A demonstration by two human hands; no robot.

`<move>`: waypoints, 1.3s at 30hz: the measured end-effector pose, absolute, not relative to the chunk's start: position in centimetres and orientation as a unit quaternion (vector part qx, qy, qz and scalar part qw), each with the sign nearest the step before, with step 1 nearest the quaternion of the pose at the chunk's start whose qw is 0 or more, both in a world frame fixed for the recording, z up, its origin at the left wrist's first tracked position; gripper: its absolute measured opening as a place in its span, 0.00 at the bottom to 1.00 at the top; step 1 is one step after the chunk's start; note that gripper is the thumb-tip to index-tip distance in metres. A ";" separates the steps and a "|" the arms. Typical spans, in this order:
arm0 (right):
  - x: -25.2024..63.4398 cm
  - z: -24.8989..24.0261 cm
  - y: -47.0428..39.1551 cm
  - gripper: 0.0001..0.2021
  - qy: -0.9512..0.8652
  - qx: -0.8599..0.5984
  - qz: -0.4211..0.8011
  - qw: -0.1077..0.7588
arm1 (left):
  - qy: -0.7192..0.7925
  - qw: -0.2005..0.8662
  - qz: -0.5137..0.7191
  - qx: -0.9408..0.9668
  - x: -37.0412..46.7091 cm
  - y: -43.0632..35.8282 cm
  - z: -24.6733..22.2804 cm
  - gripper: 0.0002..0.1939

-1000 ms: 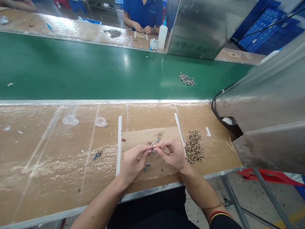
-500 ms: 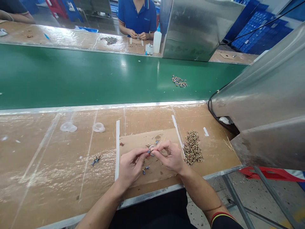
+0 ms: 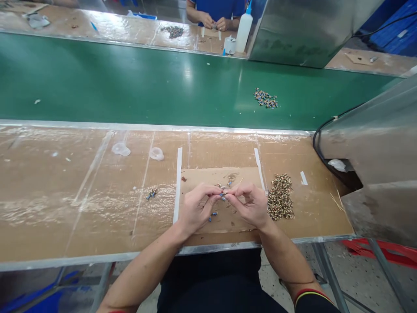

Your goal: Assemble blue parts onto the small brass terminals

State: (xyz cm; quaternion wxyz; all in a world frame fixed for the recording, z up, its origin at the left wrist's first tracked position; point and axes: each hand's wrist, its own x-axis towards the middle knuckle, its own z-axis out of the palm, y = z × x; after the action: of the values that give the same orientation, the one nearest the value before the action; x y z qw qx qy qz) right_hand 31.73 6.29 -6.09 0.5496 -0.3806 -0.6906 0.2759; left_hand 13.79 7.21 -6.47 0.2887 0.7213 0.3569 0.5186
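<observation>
Over a taped-down cardboard sheet (image 3: 205, 174), my left hand (image 3: 198, 208) and my right hand (image 3: 251, 205) meet fingertip to fingertip. Both are closed in a pinch on one small blue-and-brass metal part (image 3: 223, 195), partly hidden by the fingers. Just below them on the cardboard lie loose blue-tipped parts (image 3: 213, 214). Beyond the fingertips is another small blue piece (image 3: 230, 183). To the right of my right hand spreads a heap of small brass-coloured parts (image 3: 280, 198). A little cluster of blue-and-brass parts (image 3: 151, 194) rests left of my left hand.
Two clear plastic lids or cups (image 3: 157, 153) sit at the left. Beyond the bench edge runs a green belt (image 3: 130, 87) bearing a group of finished-looking small parts (image 3: 266, 98). Sheet-metal housing (image 3: 384, 174) bounds the right. Across the belt, a person's hands (image 3: 213, 21) work near a white bottle (image 3: 244, 32).
The view has tilted down and turned somewhat left, so the bench appears higher and farther right. Both hands stay pinched together on the small part, with slightly shifted fingers.
</observation>
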 end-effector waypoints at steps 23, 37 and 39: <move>31.7 -5.6 6.2 0.11 -0.698 -0.379 0.300 0.529 | 0.307 0.232 0.562 0.732 14.2 7.1 -6.9 0.06; 31.3 -5.4 6.1 0.13 -0.698 -0.379 0.306 0.525 | 0.294 0.189 0.582 0.734 14.4 7.0 -7.0 0.06; 31.3 -5.7 6.0 0.12 -0.696 -0.378 0.307 0.528 | 0.295 0.195 0.583 0.732 14.4 7.0 -7.0 0.06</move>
State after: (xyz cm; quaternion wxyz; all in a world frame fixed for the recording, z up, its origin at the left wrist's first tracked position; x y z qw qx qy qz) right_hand 31.29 6.03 -5.69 0.5278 -0.3779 -0.6959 0.3073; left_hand 14.40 6.98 -7.04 0.1948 0.7315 0.2952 0.5829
